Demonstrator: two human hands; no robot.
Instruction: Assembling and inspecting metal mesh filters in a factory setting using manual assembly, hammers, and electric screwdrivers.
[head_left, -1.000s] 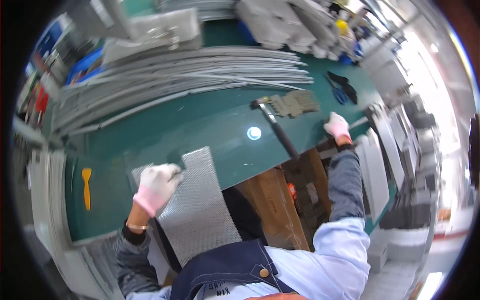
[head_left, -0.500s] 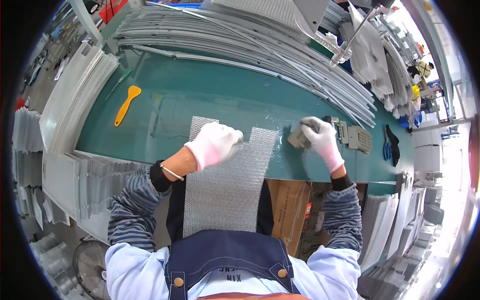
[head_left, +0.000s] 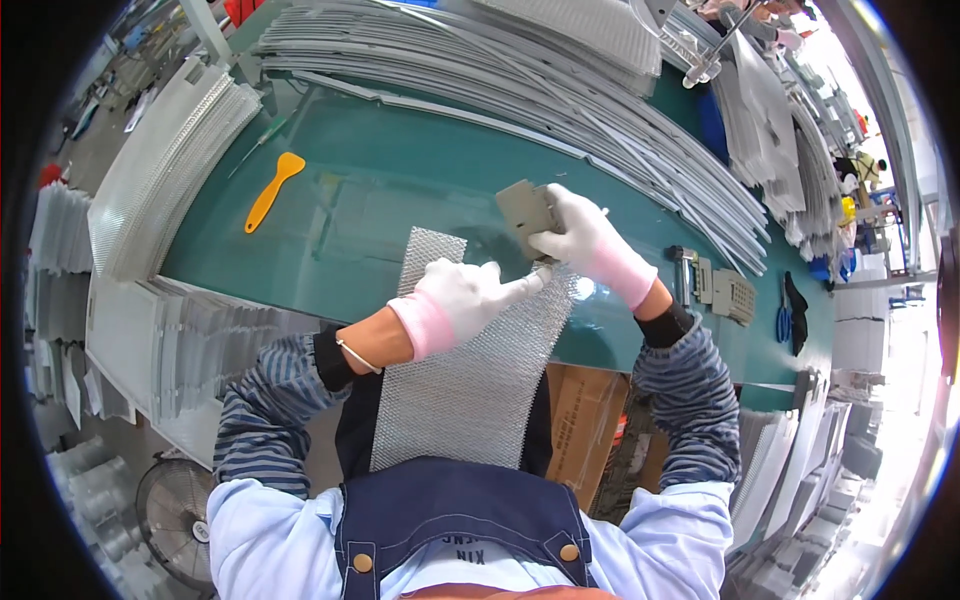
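A silver expanded-mesh sheet (head_left: 460, 390) with a notch in its far edge reaches from my lap over the table edge. My left hand (head_left: 462, 302), in a white and pink glove, rests on it beside the notch. Its index finger stretches to the sheet's far right corner, with the thumb apart. Over that corner, my gloved right hand (head_left: 592, 245) grips a flat grey plate (head_left: 524, 214) between thumb and fingers. The plate's lower end is close to the mesh; whether they touch is hard to tell.
On the green table (head_left: 400, 160) lie a yellow scraper (head_left: 272, 193), a green-handled tool (head_left: 270, 130), more grey plates (head_left: 733, 297) and blue-handled pliers (head_left: 785, 322). Long metal strips (head_left: 560, 100) line the back. Mesh panels (head_left: 170, 170) stack at left, near a fan (head_left: 178, 515).
My right hand has come left with the grey plate, from the table's right side to the mesh corner. My left hand has shifted slightly right, and its index finger now stretches out.
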